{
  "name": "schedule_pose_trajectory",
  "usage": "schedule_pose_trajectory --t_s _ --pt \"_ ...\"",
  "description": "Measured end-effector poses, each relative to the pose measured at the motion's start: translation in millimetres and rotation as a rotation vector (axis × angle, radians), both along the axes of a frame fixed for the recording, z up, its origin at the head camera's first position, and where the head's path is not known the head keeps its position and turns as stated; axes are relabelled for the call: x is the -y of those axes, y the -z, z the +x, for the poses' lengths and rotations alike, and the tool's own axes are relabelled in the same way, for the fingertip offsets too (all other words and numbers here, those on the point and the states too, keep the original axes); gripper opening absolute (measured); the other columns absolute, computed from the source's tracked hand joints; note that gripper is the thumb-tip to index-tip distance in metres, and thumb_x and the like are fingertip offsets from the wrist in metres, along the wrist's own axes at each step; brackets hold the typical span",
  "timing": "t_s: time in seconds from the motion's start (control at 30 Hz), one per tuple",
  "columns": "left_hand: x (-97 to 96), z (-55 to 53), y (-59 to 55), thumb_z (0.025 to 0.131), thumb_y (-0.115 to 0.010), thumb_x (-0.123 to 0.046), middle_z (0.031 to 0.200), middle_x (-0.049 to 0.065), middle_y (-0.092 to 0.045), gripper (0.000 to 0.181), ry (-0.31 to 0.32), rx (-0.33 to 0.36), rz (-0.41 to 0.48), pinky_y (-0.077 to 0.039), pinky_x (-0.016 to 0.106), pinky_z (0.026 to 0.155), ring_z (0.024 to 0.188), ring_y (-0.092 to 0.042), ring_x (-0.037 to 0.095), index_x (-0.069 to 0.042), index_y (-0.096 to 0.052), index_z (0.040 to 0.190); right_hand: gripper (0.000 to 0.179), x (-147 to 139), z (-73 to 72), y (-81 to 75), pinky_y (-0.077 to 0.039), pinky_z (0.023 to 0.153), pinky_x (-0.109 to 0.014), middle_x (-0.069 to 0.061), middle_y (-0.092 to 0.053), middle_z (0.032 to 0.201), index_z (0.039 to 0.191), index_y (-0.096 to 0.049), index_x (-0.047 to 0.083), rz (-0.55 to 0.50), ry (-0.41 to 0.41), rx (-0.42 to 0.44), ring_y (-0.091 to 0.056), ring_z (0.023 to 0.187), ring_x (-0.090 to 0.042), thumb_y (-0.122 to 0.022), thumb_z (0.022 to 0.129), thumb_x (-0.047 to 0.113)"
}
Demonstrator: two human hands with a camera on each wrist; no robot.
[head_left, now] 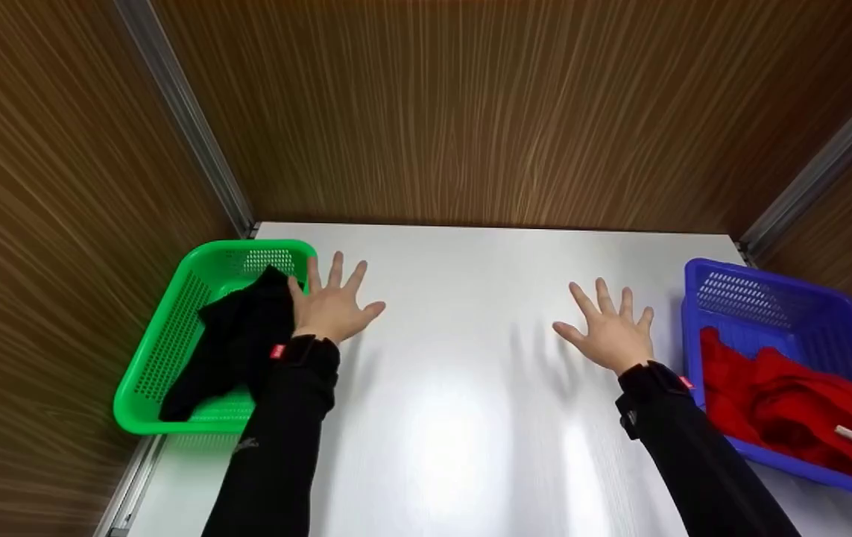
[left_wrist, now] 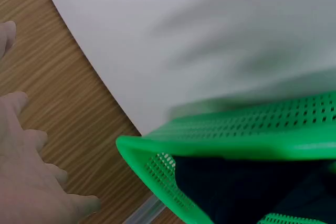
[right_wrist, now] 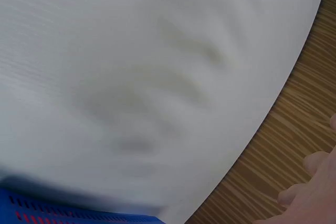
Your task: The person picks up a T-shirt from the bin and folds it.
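we see bright glare on the white counter [head_left: 444, 447]; soft-edged shadows spread over it; both wrist views look dimmer

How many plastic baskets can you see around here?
2: a green basket on the person's left, with black cloth inside, and a blue basket on the right, with red cloth inside. No others show.

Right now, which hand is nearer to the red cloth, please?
The right hand. It is just to the left of the blue basket that holds the red cloth. The left hand is much farther, by the green basket.
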State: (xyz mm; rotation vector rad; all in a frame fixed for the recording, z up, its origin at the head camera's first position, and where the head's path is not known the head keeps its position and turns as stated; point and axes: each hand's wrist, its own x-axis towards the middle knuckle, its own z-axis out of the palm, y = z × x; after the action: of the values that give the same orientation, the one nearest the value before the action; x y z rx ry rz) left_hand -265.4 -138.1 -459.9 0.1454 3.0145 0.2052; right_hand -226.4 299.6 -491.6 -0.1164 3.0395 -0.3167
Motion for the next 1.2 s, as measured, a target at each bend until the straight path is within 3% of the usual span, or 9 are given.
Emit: schedule_pose_trajectory --t_s 0.13,0.3,0.47,0.63,0.93,1.13,1.2 --pt "22.1 -2.9 -7.7 0.098 -0.044 -0.069 0.172 0.014 -0.005 0.083 -0.023 -0.014 0.030 -0.002 0.078 0.114 0.153 0.007 0.051 -0.027 -0.020 0.165 0.086 9.4 0.8 -5.9 -0.002 0.107 -0.085 -0.024 -0.010 0.168 0.165 -0.018 0.026 -0.007 -0.031 -0.017 -0.003 0.148 -0.062 -0.044 0.098 0.072" --pt "64.4 -1.5 -9.5 0.099 -0.045 -0.065 0.170 0.020 -0.006 0.082 -0.062 -0.011 0.102 -0.003 0.080 0.112 0.151 0.005 0.056 -0.022 -0.019 0.165 0.085 25.5 5.7 -11.8 -0.002 0.109 -0.082 -0.020 -0.009 0.170 0.165 -0.016 0.030 -0.020 -0.082 -0.042 -0.002 0.150 -0.058 -0.045 0.097 0.072" --pt "110.5 4.2 -2.2 0.099 -0.042 -0.068 0.168 0.027 0.000 0.088 -0.114 0.049 0.157 -0.003 0.083 0.108 0.148 0.009 0.062 -0.019 -0.013 0.166 0.084 44.9 15.7 -16.7 -0.004 0.112 -0.080 -0.015 -0.010 0.171 0.164 -0.019 0.033 -0.014 -0.165 -0.103 -0.004 0.152 -0.054 -0.046 0.096 0.073" --pt "141.8 9.5 15.1 0.095 -0.040 -0.076 0.166 0.031 0.005 0.099 -0.169 0.141 0.230 -0.001 0.086 0.105 0.143 0.014 0.067 -0.015 -0.008 0.165 0.083 66.6 31.7 -24.7 -0.005 0.114 -0.077 -0.012 -0.010 0.171 0.164 -0.021 0.032 -0.008 -0.271 -0.158 -0.006 0.153 -0.052 -0.049 0.096 0.071" --pt "157.9 20.4 49.1 0.093 -0.045 -0.076 0.164 0.033 0.012 0.106 -0.234 0.318 0.299 -0.001 0.090 0.099 0.140 0.016 0.070 -0.013 0.000 0.165 0.082 108.4 62.5 -35.6 -0.016 0.114 -0.076 -0.008 -0.013 0.171 0.163 -0.021 0.036 -0.001 -0.484 -0.271 -0.013 0.153 -0.049 -0.049 0.095 0.072" --pt "156.0 28.6 48.7 0.104 -0.041 -0.052 0.156 0.048 0.007 0.092 -0.170 0.476 0.378 -0.010 0.075 0.115 0.144 0.002 0.066 0.001 0.008 0.160 0.080 126.8 77.6 -41.7 -0.017 0.115 -0.075 -0.005 -0.013 0.172 0.163 -0.019 0.039 0.013 -0.580 -0.274 -0.012 0.155 -0.045 -0.045 0.096 0.073" --pt "155.4 29.8 47.7 0.103 -0.044 -0.044 0.154 0.050 0.004 0.091 -0.179 0.506 0.376 -0.017 0.073 0.115 0.144 -0.002 0.066 0.003 0.009 0.160 0.080 130.8 79.6 -42.8 -0.016 0.116 -0.074 -0.004 -0.013 0.172 0.163 -0.018 0.039 0.022 -0.598 -0.273 -0.011 0.155 -0.044 -0.047 0.096 0.071"
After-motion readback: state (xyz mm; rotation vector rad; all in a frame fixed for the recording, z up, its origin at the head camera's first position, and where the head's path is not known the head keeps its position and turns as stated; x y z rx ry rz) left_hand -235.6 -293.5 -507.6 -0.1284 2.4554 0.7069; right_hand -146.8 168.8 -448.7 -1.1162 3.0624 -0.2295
